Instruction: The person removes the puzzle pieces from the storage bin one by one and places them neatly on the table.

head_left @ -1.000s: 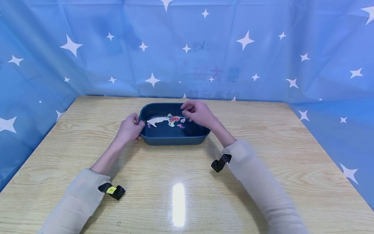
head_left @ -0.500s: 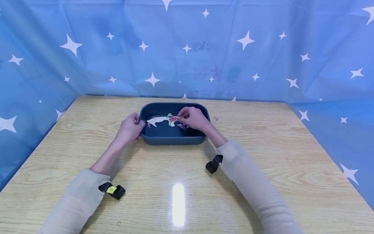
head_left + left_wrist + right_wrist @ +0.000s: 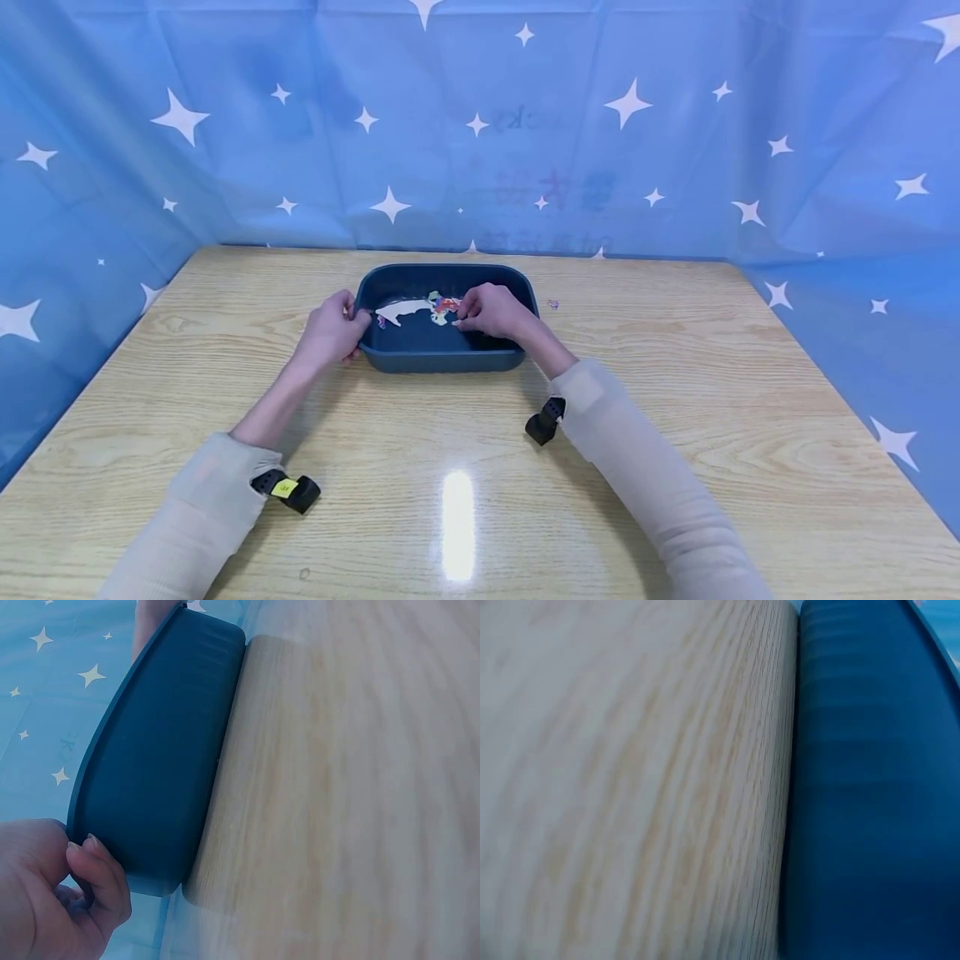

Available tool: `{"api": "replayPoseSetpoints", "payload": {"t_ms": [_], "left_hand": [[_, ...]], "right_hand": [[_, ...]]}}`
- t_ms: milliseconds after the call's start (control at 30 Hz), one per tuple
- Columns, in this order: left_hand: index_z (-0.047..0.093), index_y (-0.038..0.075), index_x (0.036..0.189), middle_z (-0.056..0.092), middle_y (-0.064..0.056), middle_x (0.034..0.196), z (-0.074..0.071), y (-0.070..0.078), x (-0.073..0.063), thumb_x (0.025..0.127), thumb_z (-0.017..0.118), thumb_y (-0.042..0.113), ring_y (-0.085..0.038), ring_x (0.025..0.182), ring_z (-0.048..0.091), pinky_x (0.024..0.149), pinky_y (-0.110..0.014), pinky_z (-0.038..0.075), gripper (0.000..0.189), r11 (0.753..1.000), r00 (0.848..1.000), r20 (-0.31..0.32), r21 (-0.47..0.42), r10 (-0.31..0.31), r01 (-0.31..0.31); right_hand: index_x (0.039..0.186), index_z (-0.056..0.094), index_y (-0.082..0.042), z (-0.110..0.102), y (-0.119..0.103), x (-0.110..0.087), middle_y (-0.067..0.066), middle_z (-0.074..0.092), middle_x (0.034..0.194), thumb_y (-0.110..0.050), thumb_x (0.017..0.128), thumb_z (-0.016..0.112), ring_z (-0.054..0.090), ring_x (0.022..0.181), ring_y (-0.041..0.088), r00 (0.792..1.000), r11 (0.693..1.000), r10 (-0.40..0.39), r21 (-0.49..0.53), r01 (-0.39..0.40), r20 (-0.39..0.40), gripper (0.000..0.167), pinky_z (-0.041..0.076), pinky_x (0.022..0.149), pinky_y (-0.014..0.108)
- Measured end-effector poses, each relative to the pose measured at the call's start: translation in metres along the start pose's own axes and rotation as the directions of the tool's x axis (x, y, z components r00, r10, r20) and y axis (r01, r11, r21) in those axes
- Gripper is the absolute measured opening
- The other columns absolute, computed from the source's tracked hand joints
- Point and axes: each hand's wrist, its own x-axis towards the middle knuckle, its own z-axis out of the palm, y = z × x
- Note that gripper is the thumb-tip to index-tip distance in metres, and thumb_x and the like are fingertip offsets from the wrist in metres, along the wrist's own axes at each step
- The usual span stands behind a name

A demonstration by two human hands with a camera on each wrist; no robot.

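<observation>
While the left hand (image 3: 332,327) grips the near-left end of the bin (image 3: 447,362), the right hand (image 3: 497,312) reaches over the near-right part of its rim and down inside. In the left wrist view, the left fingers curl round the rim, with fingertips against the outer wall. On the right, thumb and fingers are bent and drawn narrow, their tips low in the bin beside the scraps; whether they pinch anything, I cannot tell.

Dark blue, the bin sits flat on the table (image 3: 375,467) near its far edge. On the bin's floor, a white strip (image 3: 403,308) lies left of the middle, with a purple scrap (image 3: 382,322) by its left end. At the strip's right end are a red scrap (image 3: 446,305) and a pale scrap (image 3: 438,317), just left of the right fingertips. A small pinkish bit (image 3: 553,304) lies on the wood, right of the bin. Behind hangs a blue curtain (image 3: 450,67) with white stars.
</observation>
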Motion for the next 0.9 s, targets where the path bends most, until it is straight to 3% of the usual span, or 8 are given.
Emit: {"api": "replayPoseSetpoints", "payload": {"t_ms": [233,433,567,733,900], "left_hand": [[0.042,0.005,0.088,0.059,-0.010,0.058,-0.0016,0.0013,-0.0021,0.099,0.046,0.012,-0.018,0.045,0.057,0.046,-0.028,0.049,0.014,1.000,1.000,0.001,-0.001,0.008,-0.008],[0.042,0.005,0.088,0.060,-0.011,0.058,-0.0012,0.0018,-0.0021,0.099,0.046,0.012,-0.018,0.045,0.057,0.046,-0.027,0.049,0.014,1.000,1.000,-0.003,0.005,0.002,-0.002],[0.042,0.005,0.088,0.059,-0.009,0.057,-0.0008,0.0019,-0.0015,0.099,0.046,0.013,-0.019,0.045,0.057,0.046,-0.027,0.049,0.014,1.000,1.000,-0.005,0.006,0.001,-0.001],[0.042,0.005,0.087,0.060,-0.011,0.058,-0.0005,0.0001,-0.0009,0.099,0.046,0.014,-0.019,0.045,0.057,0.046,-0.028,0.049,0.015,1.000,1.000,-0.004,0.000,-0.001,0.001],[0.042,0.005,0.087,0.060,-0.013,0.059,0.0003,0.0000,-0.0004,0.100,0.046,0.013,-0.018,0.044,0.056,0.046,-0.028,0.049,0.016,1.000,1.000,0.001,-0.002,0.005,-0.005]], "right_hand": [[0.095,0.067,-0.006,0.0002,0.0001,-0.0006,0.008,0.070,0.095,-0.013,0.094,0.073,0.065,0.088,0.020,0.999,0.999,-0.021,0.045,0.020,0.023,0.010,0.054,0.081,0.033],[0.099,0.065,-0.005,-0.0004,0.0001,-0.0015,0.007,0.070,0.089,-0.011,0.095,0.070,0.066,0.076,0.022,0.993,0.981,-0.116,0.152,0.119,-0.030,0.009,0.057,0.068,0.032],[0.102,0.066,-0.003,-0.0016,0.0017,-0.0028,0.012,0.069,0.088,-0.010,0.096,0.069,0.067,0.075,0.030,0.970,0.933,-0.192,0.279,0.228,-0.151,0.010,0.059,0.066,0.040],[0.104,0.064,-0.002,-0.0039,0.0042,-0.0049,0.015,0.069,0.090,-0.012,0.097,0.069,0.065,0.078,0.042,0.934,0.853,-0.209,0.414,0.319,-0.288,0.013,0.058,0.071,0.052],[0.107,0.060,0.000,-0.0082,0.0047,-0.0094,0.011,0.068,0.087,-0.010,0.097,0.068,0.061,0.078,0.049,0.909,0.747,-0.163,0.555,0.367,-0.383,0.017,0.059,0.066,0.044]]}}
